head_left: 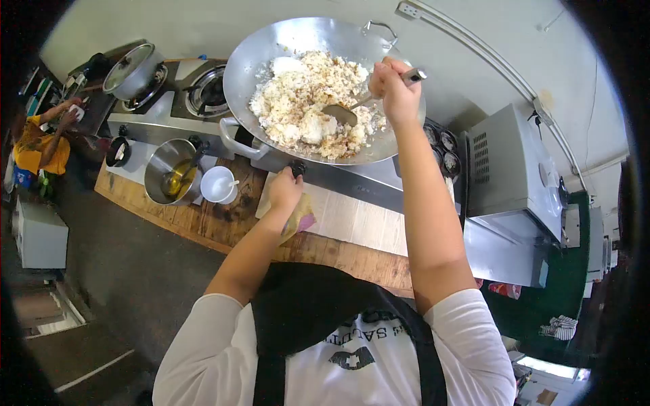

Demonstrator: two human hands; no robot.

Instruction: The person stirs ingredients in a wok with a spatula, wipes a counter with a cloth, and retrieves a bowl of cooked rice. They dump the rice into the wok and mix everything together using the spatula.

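Note:
A large metal wok (240, 68) holds a heap of white rice (305, 88) with brown bits mixed through it. My right hand (398, 91) is wrapped round the handle of a metal ladle (340, 114), whose head rests in the rice. Down at the stove front, my left hand (286, 191) has its fingers closed on a black stove knob (296, 167). Beneath that wrist lies a yellowish cloth or packet with a pink patch (302, 215), partly hidden by my forearm.
On the wooden counter (230, 227) stand a steel pot (157, 162) with yellow liquid and a white bowl (218, 184). A lidded pot (128, 71) sits on the far-left burner. Another person (44, 152) works at left. A grey metal appliance (504, 155) stands at right.

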